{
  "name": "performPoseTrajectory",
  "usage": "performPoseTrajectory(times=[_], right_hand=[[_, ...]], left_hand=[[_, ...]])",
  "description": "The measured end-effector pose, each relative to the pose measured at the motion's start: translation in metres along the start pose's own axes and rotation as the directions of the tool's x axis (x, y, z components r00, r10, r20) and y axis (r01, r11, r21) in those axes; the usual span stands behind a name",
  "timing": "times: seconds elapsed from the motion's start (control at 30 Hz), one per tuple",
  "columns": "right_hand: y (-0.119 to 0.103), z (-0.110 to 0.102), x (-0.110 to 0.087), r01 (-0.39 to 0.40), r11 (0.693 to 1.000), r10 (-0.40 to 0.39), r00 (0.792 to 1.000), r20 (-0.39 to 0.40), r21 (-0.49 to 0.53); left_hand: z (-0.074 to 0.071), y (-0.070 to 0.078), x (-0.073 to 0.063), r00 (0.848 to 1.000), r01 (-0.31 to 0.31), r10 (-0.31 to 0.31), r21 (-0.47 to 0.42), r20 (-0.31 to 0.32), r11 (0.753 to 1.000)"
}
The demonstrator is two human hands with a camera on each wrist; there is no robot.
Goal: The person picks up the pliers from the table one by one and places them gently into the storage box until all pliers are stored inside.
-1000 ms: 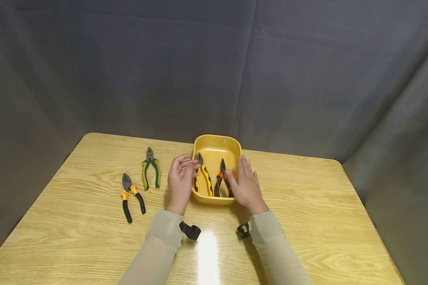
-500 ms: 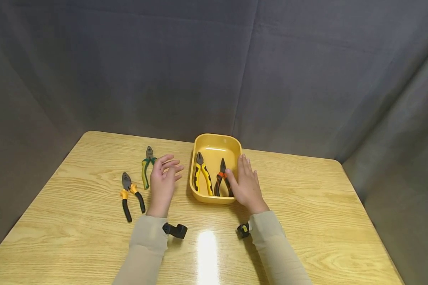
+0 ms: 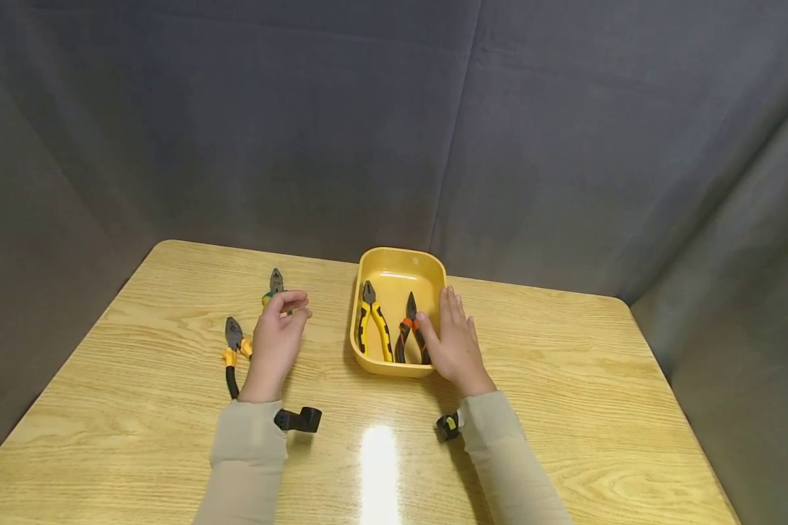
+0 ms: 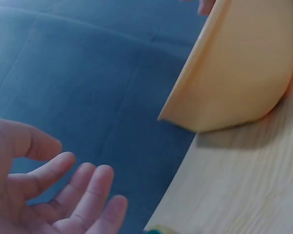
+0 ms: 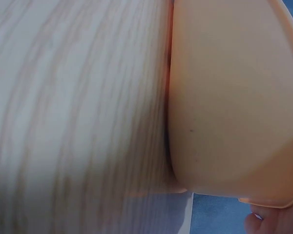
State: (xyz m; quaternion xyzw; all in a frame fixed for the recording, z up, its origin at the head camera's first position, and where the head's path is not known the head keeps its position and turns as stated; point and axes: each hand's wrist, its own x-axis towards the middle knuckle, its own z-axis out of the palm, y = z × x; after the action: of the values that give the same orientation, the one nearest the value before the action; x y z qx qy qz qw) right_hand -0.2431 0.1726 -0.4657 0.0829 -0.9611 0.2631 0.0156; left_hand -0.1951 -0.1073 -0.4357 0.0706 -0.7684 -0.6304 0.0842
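My left hand (image 3: pixel 276 343) hovers at the handles of green combination pliers (image 3: pixel 276 281), hiding most of them. Its fingers are loosely bent and hold nothing, as the left wrist view shows. My right hand (image 3: pixel 458 351) rests against the right side of a yellow plastic tray (image 3: pixel 394 370), fingers straight along the side and thumb over the rim. Inside the tray lie yellow-and-black combination pliers (image 3: pixel 368 293) on the left and long-nose pliers (image 3: pixel 411 306) with black-and-orange handles on the right. Combination pliers with orange-and-black handles (image 3: pixel 233 334) lie left of my left wrist, partly covered by it.
A wooden table (image 3: pixel 597 394) bears everything, with the tray near its back edge. Behind it hangs a dark grey curtain (image 3: pixel 289 146). Each wrist wears a small black camera; the left one (image 3: pixel 298 420) stands out over the tabletop.
My left hand has left the tray's left side and moved left to the green pliers, now covering their handles. My right hand and the tray stay put.
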Motion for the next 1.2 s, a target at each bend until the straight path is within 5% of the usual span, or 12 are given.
performPoseTrajectory(times=[0.57, 1.2], right_hand=[[0.001, 0.002, 0.000, 0.001, 1.000, -0.001, 1.000, -0.011, -0.001], [0.001, 0.002, 0.001, 0.004, 1.000, -0.004, 1.000, -0.013, 0.003]], left_hand=[[-0.043, -0.013, 0.004, 0.996, 0.070, -0.061, 0.161, -0.063, 0.984], [-0.075, -0.032, 0.004, 0.984, 0.123, -0.078, 0.300, -0.157, 0.946]])
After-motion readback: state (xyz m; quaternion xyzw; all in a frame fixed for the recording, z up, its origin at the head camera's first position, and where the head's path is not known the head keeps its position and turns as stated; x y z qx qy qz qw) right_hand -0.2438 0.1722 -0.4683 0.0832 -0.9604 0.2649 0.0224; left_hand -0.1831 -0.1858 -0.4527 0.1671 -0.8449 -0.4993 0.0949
